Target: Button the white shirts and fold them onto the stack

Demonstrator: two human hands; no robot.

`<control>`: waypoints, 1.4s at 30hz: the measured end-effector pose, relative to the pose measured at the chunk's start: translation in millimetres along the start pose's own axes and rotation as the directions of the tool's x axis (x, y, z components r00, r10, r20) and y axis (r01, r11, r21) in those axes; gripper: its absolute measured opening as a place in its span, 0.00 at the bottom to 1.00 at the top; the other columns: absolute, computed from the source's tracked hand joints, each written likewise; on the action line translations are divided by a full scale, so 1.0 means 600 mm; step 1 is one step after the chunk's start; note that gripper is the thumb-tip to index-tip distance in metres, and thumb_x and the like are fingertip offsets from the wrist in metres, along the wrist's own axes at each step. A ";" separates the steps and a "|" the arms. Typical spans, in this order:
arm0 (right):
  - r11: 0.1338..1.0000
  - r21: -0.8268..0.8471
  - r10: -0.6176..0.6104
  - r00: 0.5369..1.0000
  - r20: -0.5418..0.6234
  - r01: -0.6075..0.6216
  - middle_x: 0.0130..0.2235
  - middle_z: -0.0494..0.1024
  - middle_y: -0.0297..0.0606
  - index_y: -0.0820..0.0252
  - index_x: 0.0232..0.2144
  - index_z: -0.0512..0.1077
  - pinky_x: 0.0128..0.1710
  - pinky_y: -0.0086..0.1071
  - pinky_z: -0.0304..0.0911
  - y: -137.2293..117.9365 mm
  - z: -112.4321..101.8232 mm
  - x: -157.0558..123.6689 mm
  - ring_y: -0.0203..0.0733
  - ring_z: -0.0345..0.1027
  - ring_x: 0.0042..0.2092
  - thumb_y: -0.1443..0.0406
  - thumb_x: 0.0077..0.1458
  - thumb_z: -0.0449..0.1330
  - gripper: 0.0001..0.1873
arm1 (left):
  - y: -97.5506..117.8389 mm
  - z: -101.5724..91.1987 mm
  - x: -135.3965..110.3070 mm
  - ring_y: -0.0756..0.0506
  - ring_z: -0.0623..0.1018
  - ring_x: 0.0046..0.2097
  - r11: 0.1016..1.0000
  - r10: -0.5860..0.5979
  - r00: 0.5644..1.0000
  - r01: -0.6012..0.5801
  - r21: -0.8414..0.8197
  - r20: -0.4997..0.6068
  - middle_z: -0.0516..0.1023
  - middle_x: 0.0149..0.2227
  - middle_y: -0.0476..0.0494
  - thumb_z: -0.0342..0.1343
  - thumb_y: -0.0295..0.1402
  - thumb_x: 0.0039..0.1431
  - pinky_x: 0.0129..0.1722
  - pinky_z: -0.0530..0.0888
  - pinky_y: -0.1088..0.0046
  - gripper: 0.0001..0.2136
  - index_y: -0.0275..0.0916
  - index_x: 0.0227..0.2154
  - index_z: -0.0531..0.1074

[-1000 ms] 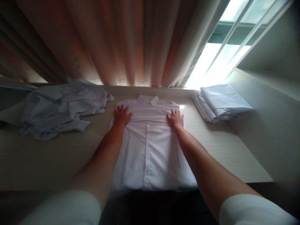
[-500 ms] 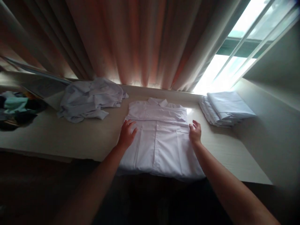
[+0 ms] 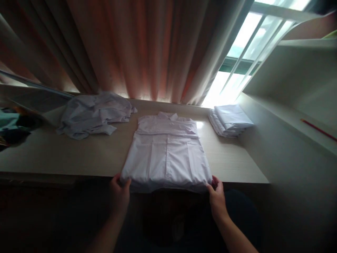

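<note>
A white button-up shirt (image 3: 166, 151) lies face up on the pale wooden table (image 3: 65, 154), collar toward the curtain, its sides folded in and its lower hem hanging over the near table edge. My left hand (image 3: 119, 191) pinches the shirt's lower left corner at that edge. My right hand (image 3: 216, 193) grips the lower right corner in the same way. Both hands are closed on the fabric.
A crumpled heap of white shirts (image 3: 93, 114) lies at the back left. A neat stack of folded white shirts (image 3: 230, 120) sits at the back right by the window. Orange curtains (image 3: 147, 49) hang behind; a white shelf (image 3: 289, 73) juts out on the right; dark clutter (image 3: 12, 124) sits far left.
My hands slid from the shirt's chest down its length to the hem and closed on the bottom corners. The camera pulled back from the table.
</note>
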State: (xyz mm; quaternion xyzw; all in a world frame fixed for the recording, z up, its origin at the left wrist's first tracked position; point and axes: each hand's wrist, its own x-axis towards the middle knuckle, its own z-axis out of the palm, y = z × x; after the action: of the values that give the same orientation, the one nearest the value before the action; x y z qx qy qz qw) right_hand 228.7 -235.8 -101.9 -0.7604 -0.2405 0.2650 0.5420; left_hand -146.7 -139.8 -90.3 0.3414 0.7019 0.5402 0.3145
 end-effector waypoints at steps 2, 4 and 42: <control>0.992 0.109 0.076 0.995 -0.070 -0.068 0.57 0.69 0.46 0.59 0.57 0.62 0.59 0.40 0.61 0.011 0.005 -0.011 0.51 0.64 0.59 0.50 0.44 0.64 0.41 | 0.008 0.000 0.002 0.44 0.75 0.47 0.991 -0.117 0.993 0.117 -0.061 -0.002 0.72 0.42 0.43 0.62 0.30 0.50 0.56 0.71 0.57 0.18 0.37 0.43 0.65; 0.976 0.184 0.146 0.981 -0.131 -0.121 0.55 0.70 0.44 0.58 0.57 0.61 0.55 0.38 0.64 0.022 0.006 -0.011 0.50 0.67 0.57 0.49 0.42 0.64 0.41 | 0.016 -0.001 0.002 0.45 0.76 0.44 0.975 -0.212 0.977 0.211 -0.067 0.005 0.72 0.38 0.45 0.63 0.28 0.48 0.54 0.72 0.57 0.17 0.36 0.41 0.66; 0.900 0.147 0.360 0.891 0.276 -0.409 0.28 0.80 0.34 0.55 0.39 0.71 0.24 0.32 0.66 -0.116 -0.144 -0.089 0.43 0.72 0.26 0.53 0.41 0.71 0.24 | 0.135 -0.171 -0.046 0.40 0.79 0.26 0.855 -0.512 0.788 0.430 0.290 0.341 0.79 0.23 0.42 0.66 0.40 0.49 0.25 0.74 0.67 0.13 0.34 0.31 0.78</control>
State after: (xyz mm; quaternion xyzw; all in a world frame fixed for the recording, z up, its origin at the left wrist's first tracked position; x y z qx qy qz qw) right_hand 240.9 -309.9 -4.6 -0.6960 -0.1205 0.4810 0.5192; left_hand -202.9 -203.0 12.6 0.2884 0.7336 0.2890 0.5432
